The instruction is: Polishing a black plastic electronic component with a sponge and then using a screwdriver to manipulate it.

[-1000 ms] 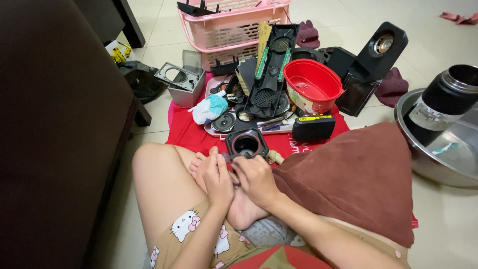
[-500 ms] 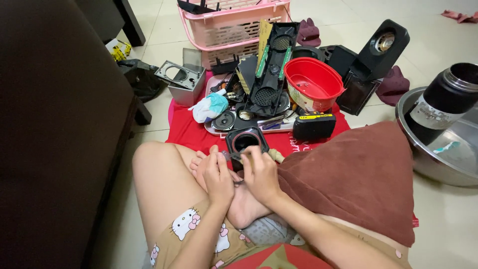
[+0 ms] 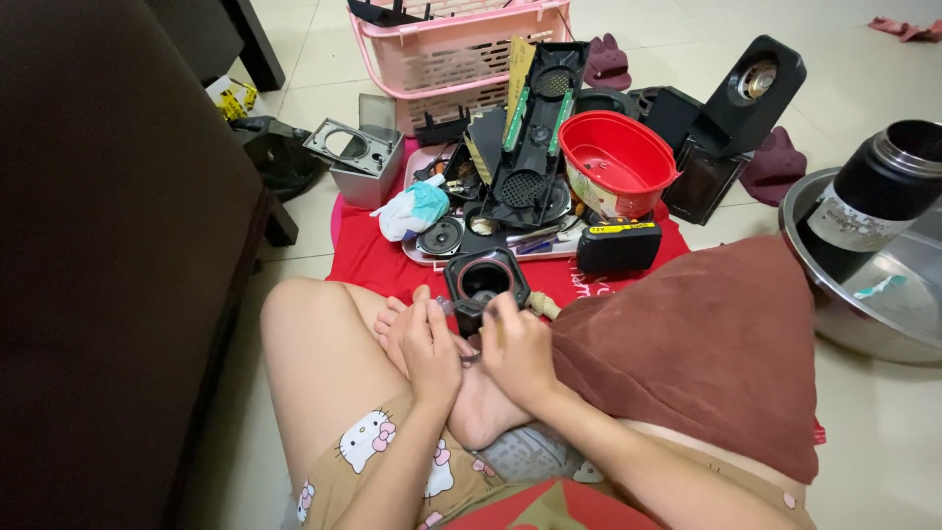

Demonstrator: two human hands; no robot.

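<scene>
While two hands, left hand (image 3: 429, 341); right hand (image 3: 517, 348), grip one black housing (image 3: 483, 283).

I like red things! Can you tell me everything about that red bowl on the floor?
The red bowl looks like smooth plastic, oval, with a rounded rim. It sits upright and tilted a little, its open top showing. Inside it seems empty, with faint raised marks on the bottom. A pale label covers part of its outer side. It rests among black speaker parts on the pink tray, right above a black box with a yellow stripe. Neither hand touches it.
</scene>
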